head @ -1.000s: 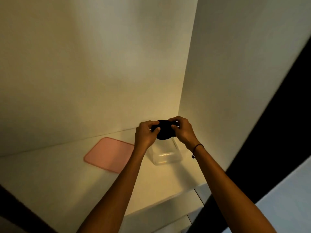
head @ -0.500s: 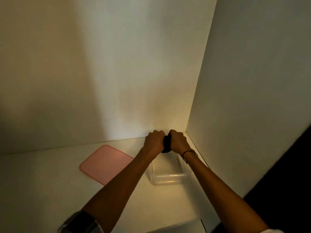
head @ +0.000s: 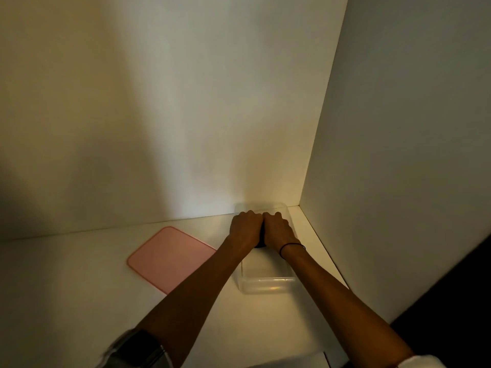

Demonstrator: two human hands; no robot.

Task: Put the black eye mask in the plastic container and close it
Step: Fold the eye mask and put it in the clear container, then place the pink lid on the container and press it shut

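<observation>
A clear plastic container (head: pixel 267 285) stands open on the white shelf near the right corner. Both my hands are inside it, knuckles up and pressed side by side. My left hand (head: pixel 245 228) and my right hand (head: pixel 277 229) are closed on the black eye mask (head: pixel 261 241), of which only a dark sliver shows between and below them. The pink lid (head: pixel 171 257) lies flat on the shelf to the left of the container, apart from it.
The white back wall (head: pixel 186 115) and the right side wall (head: pixel 398 155) meet just behind the container. The shelf's front edge (head: pixel 292 361) runs below my forearms. A dark band is on my right wrist (head: pixel 292 247).
Both hands have moved down with the eye mask, from above the container into it. The mask is now almost hidden under them.
</observation>
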